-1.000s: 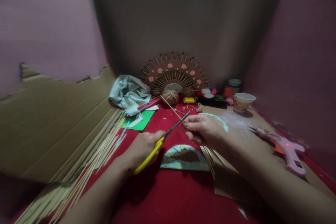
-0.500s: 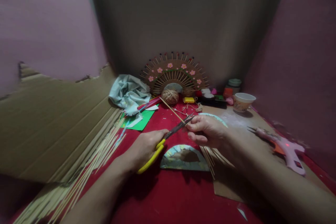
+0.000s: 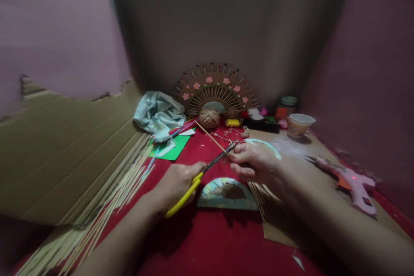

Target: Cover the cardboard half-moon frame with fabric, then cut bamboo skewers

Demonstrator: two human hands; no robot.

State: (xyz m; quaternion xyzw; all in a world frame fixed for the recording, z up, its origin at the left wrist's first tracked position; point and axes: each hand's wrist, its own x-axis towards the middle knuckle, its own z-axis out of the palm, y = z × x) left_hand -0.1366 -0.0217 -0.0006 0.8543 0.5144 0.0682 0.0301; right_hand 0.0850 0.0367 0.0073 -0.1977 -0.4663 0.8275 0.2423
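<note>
My left hand is closed round the yellow handles of a pair of scissors, whose blades point up and to the right. Between thumb and fingers, my right hand pinches a thin wooden stick. The stick slants up to the left, and the scissor blades cross it close to my right fingertips. Below the hands, a half-round piece covered in light patterned fabric lies on the red cloth. Several cut sticks lie beside it, partly under my right forearm.
Many long sticks lie at the left by a cardboard sheet. A decorated fan stands at the back behind a twine ball. On the right are a pink glue gun, its light lit, and a paper cup.
The scissors' handle and my left hand have shifted slightly left and down. The stick's far end has moved a little left. My right hand keeps its pinch.
</note>
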